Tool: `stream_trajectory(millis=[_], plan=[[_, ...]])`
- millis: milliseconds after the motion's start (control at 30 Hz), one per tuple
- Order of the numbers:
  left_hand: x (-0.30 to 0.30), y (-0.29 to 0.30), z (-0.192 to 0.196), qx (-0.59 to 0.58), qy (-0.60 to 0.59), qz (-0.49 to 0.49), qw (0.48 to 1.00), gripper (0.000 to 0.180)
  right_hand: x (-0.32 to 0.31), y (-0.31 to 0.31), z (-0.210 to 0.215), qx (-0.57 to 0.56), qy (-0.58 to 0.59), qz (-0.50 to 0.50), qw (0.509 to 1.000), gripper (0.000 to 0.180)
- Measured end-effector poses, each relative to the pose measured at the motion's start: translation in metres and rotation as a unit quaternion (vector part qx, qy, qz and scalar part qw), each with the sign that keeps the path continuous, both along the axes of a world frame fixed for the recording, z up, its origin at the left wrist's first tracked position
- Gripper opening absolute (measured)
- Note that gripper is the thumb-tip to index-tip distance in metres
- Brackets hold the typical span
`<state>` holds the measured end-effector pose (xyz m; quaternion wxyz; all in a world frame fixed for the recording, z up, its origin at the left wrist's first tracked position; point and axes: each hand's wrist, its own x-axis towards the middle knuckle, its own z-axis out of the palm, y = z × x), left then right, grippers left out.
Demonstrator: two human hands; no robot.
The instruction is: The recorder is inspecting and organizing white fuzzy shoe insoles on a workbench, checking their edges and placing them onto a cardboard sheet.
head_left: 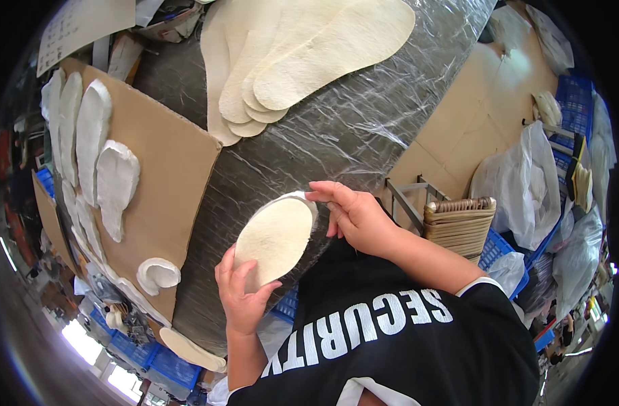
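A cream felt insole (272, 240) is held above the plastic-covered table, with a white layer showing along its far and right edge. My left hand (245, 287) grips its near end, fingers and thumb on the upper face. At its far right edge, the fingertips of my right hand (353, 213) close on the white rim; the other fingers are curled below. Farther off lies a fanned stack of flat cream insoles (329, 54). On a brown cardboard sheet (164, 162) to the left rest several thicker white shaped pieces (93, 142), and a curled white piece (159, 275) sits near its edge.
The table (323, 142) is covered in wrinkled clear plastic. A woven stool (458, 223) stands right of it on the tiled floor. Blue crates (576, 101) and filled plastic bags (522, 183) crowd the far right. Another cream insole (193, 350) lies at the near left edge.
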<state>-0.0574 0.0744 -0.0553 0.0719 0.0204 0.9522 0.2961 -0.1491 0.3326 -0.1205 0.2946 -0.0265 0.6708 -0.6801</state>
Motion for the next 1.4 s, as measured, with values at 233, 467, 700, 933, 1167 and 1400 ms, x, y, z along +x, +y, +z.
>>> stream_trajectory(millis=[233,467,700,933,1167,1400], plan=[[0.001,-0.001,-0.005,-0.003,-0.016,0.004,1.0,0.063,-0.003,0.0,0.001,0.005,-0.003,0.015,1.0,0.046],[-0.001,0.001,-0.004,-0.006,-0.018,-0.001,1.0,0.062,-0.007,0.002,0.003,-0.007,-0.021,0.018,1.0,0.048],[-0.001,0.002,-0.005,-0.007,-0.019,-0.004,1.0,0.062,-0.008,0.002,0.005,-0.016,-0.046,0.015,0.999,0.047],[-0.002,0.002,-0.006,-0.009,-0.021,-0.002,1.0,0.063,-0.009,0.003,0.005,-0.024,-0.05,0.016,0.998,0.049],[-0.008,0.005,-0.004,-0.029,-0.036,-0.007,0.999,0.062,-0.011,0.003,0.005,-0.029,-0.062,0.017,0.998,0.05],[-0.013,0.002,-0.002,-0.063,-0.053,-0.022,0.996,0.063,-0.012,0.004,0.004,-0.04,-0.07,0.025,0.996,0.051]])
